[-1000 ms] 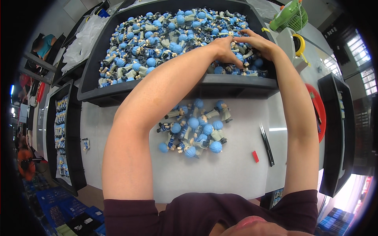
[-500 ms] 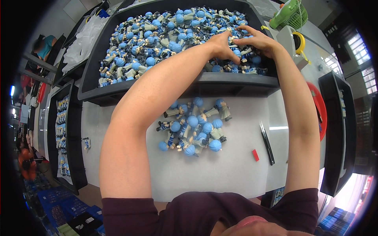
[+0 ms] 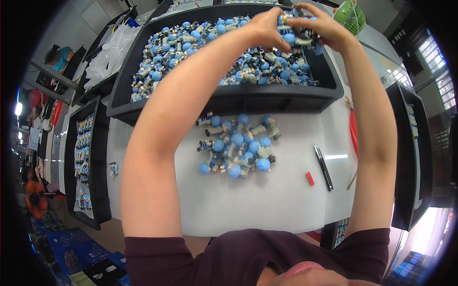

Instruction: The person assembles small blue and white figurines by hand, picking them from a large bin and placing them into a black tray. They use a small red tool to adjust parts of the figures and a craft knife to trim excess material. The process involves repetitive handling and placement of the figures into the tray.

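Between them, my left hand (image 3: 268, 29) and my right hand (image 3: 331, 29) clasp a bunch of small figurines (image 3: 298, 35) with blue ball-shaped heads, grey and dark blue bodies. The bunch is held above the far right part of a big black bin (image 3: 229, 101), which is full of the same figurines. My fingers curl round the bunch from both sides and partly hide it. On the white table nearer to me lies a loose pile of figurines (image 3: 238, 143), below my forearms and touched by neither hand.
A black tray (image 3: 99, 167) with figurines in rows stands at left, a single figurine (image 3: 113, 169) beside it. Right of the pile lie a red block (image 3: 310, 178) and a slim black pen-like tool (image 3: 323, 167). Another black tray (image 3: 403, 157) and a green fan (image 3: 352, 18) are at right.
My hands have come up out of the bin's contents, now with a bunch of figurines between them. They appear farther away and slightly right; the view has shifted a little too.
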The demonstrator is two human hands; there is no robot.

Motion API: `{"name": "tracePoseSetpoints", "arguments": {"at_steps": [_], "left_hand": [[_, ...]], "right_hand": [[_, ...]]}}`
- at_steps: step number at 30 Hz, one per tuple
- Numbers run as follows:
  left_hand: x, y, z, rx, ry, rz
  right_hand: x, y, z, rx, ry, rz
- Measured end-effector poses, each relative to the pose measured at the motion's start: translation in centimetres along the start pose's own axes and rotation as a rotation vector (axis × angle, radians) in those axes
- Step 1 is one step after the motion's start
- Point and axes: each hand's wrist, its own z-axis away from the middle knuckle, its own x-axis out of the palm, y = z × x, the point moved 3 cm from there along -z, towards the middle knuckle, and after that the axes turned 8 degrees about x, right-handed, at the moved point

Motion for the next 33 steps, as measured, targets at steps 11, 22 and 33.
{"name": "tracePoseSetpoints", "arguments": {"at_steps": [11, 22, 33], "left_hand": [[-5.9, 8.7, 17.6, -0.059, 0.033, -0.12], [4.1, 4.2, 33.2, -0.228, 0.409, 0.027], [8.3, 3.6, 35.7, -0.163, 0.442, -0.277]], "right_hand": [[7.5, -7.6, 12.6, -0.067, -0.101, -0.001], [19.7, -3.8, 18.8, -0.073, -0.307, 0.12], [18.9, 0.6, 20.6, -0.242, -0.243, 0.229]]}}
